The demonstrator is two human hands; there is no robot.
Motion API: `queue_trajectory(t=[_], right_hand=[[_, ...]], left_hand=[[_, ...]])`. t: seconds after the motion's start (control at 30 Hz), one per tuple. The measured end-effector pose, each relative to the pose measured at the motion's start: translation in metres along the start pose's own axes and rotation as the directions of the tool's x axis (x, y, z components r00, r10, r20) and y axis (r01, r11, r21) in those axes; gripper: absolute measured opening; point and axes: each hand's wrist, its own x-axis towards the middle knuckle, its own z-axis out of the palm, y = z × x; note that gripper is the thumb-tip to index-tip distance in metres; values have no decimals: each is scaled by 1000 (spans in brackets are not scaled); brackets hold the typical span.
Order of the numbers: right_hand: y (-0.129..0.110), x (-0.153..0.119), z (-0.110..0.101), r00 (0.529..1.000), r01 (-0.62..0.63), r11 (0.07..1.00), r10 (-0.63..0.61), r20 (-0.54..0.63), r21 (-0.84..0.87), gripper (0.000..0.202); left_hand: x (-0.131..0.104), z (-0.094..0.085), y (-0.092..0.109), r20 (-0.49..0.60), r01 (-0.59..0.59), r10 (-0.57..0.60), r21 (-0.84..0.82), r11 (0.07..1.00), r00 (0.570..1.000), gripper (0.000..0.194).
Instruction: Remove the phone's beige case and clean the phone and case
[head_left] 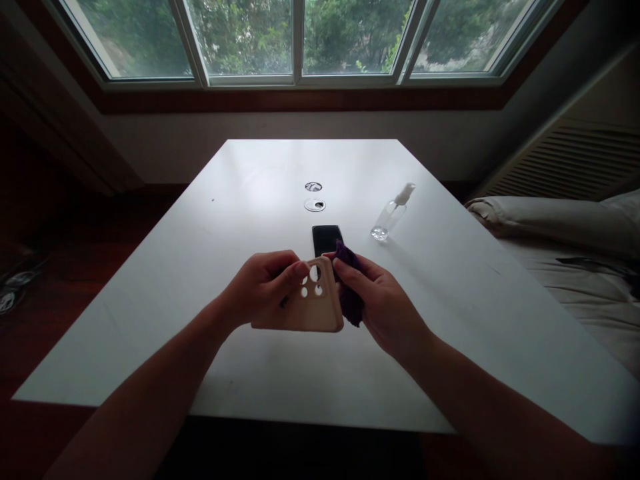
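Note:
A beige phone case (320,312) with several round camera holes is held above the table, its outer face toward me. My left hand (265,285) grips it from the left, thumb near the holes. My right hand (383,297) pinches a dark purple cloth (351,303) against the case's right edge near the upper corner. Just behind the case lies a black phone (327,238), its lower part hidden by the case and my right hand. A clear spray bottle (393,217) with a white top stands to the right of the phone.
The white table (250,173) has two round fittings (315,205) set behind the phone. Windows (300,40) line the far wall. A bed (545,253) with beige covers is at the right, and shoes (15,290) are on the floor at the left.

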Motion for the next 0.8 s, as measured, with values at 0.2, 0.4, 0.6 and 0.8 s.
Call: queue_trajectory(t=[0.2,0.4,0.6,0.8], right_hand=[[6,6,-5,998,-51,997,50,-33,-49,43],[7,8,-8,997,-67,996,64,-48,-67,35],[8,9,-12,999,-14,991,8,-50,-132,44],[5,7,-6,999,26,999,-27,-21,-46,34]], left_hand=[[1,1,-1,-67,41,-37,61,997,997,48],[1,1,-5,-48,87,-83,80,993,995,53],[1,0,-5,-43,256,-259,-72,964,965,61],[1,0,2,34,226,-230,89,970,973,48]])
